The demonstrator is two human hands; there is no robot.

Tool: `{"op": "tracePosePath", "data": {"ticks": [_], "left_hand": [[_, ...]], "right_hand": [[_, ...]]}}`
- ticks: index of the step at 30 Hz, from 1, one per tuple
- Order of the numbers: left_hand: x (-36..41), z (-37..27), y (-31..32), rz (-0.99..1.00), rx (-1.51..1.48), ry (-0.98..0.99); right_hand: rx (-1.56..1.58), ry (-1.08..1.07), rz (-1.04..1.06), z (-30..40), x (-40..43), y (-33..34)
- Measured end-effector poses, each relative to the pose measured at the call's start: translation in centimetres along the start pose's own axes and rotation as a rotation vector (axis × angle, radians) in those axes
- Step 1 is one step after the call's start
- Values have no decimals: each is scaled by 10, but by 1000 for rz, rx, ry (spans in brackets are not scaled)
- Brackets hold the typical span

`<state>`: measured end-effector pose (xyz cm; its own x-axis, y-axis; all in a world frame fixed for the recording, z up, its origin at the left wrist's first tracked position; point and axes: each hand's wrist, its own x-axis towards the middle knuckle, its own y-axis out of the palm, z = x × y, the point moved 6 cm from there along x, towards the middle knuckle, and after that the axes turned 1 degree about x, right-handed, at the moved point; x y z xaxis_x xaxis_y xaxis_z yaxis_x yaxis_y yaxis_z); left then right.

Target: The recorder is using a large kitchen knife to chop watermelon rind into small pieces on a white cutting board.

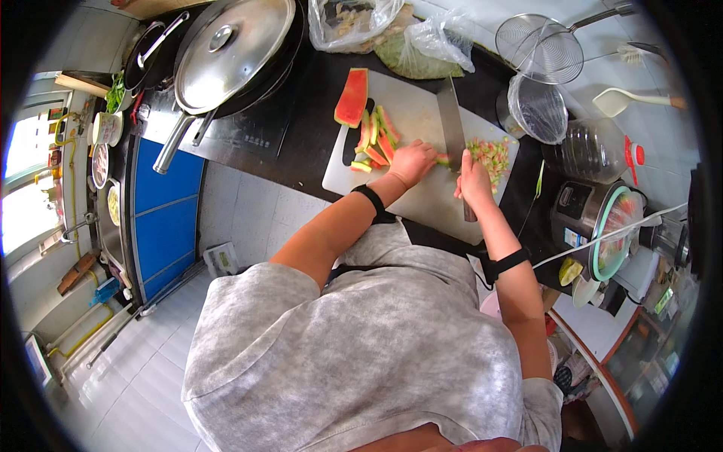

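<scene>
On the white cutting board (361,175), my right hand (473,179) grips a broad-bladed kitchen cleaver (450,116) by its handle, the blade pointing away from me. My left hand (414,163) lies just left of the blade, fingertips on a pale red and green strip of watermelon rind (442,159). Several more rind strips (379,135) are heaped left of that hand. Beyond them a larger red watermelon slab (351,97) rests at the board's far left corner. Small diced rind pieces (492,158) are spread to the right of the blade.
A lidded wok (234,56) stands on the hob at the far left, its handle (174,141) pointing towards me. Plastic bags (440,42) sit behind the board. To the right are a bag-lined container (538,107), a large clear plastic bottle (593,150) and an appliance holding a green-rimmed bowl (601,237); a white cable crosses there.
</scene>
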<state>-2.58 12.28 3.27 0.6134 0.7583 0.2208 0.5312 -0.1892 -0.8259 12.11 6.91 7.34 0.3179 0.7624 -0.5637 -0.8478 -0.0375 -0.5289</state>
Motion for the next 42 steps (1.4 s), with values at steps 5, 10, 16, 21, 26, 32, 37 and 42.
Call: {"op": "tracePosePath", "data": {"ticks": [5, 10, 16, 21, 26, 32, 37, 42], "left_hand": [[0, -1, 1, 4, 3, -24], [-3, 3, 3, -7, -3, -16], [0, 2, 4, 14, 11, -45], [0, 2, 4, 6, 8, -32], [0, -2, 4, 74, 83, -13], [3, -8, 5, 155, 104, -12], [10, -12, -1, 150, 100, -10], [21, -17, 13, 251, 133, 17]], "right_hand": [[-35, -70, -148, -22, -1, 20], [-10, -58, -73, -9, 1, 11], [1, -49, -81, -16, -4, 18], [-25, -41, -111, -28, 1, 20], [72, -30, -39, -23, 0, 6], [2, -112, -133, -31, -4, -9], [-8, -128, -180, -34, -7, -14], [28, -100, -162, -36, -3, -11]]}}
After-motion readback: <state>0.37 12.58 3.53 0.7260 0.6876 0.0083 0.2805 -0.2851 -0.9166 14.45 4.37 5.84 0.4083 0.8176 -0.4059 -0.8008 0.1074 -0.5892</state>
